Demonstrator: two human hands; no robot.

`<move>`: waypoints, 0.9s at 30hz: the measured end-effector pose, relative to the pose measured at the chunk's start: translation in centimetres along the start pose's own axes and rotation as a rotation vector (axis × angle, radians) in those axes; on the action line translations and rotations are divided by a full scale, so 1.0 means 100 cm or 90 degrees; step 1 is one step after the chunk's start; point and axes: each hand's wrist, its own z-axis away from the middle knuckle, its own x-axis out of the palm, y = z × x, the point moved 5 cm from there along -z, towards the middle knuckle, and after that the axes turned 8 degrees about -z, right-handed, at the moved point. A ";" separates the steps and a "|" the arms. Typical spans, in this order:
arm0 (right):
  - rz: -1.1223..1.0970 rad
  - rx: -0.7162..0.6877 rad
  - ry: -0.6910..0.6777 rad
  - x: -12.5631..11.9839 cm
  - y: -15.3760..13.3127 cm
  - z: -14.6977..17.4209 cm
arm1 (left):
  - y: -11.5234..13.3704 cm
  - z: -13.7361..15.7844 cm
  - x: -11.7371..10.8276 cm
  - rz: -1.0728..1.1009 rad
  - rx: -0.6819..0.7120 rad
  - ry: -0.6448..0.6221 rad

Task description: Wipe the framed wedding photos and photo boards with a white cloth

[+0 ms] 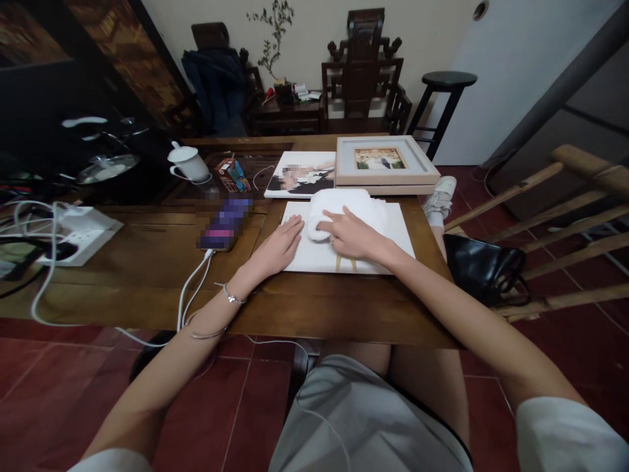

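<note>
A flat white board (397,229) lies near the front edge of the wooden table, with two tan streaks close to its lower edge. On it sits a bunched white cloth (346,202), thick and soft like a towel. My right hand (354,235) presses on the cloth's front side, its fingers partly bent into the fabric. At the board's left edge, my left hand (282,248) lies flat with fingers stretched out, touching the board beside the cloth. The board's surface under the cloth is hidden.
Behind the board are a photo print (307,177) and framed pictures (346,164). Leftward lie a charging phone (223,226), a small box (230,176), a lidded white cup (189,164) and a power strip (91,233). A wooden chair (545,229) stands right.
</note>
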 end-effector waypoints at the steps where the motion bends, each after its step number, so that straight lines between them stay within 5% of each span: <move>1: 0.008 0.011 0.004 0.000 0.003 -0.005 | 0.000 0.000 0.000 0.002 0.000 -0.001; 7: 0.119 0.020 -0.022 0.018 -0.016 -0.003 | 0.001 -0.001 -0.001 0.004 -0.001 -0.004; 17: 0.092 -0.139 -0.075 0.027 -0.088 0.070 | -0.002 0.000 0.001 0.004 0.000 -0.012; 20: 0.039 -0.146 -0.094 0.017 -0.085 0.071 | -0.002 0.000 0.001 0.000 0.003 -0.015; 27: 0.000 0.008 -0.040 0.003 -0.033 0.030 | -0.002 0.000 0.002 0.010 -0.008 -0.004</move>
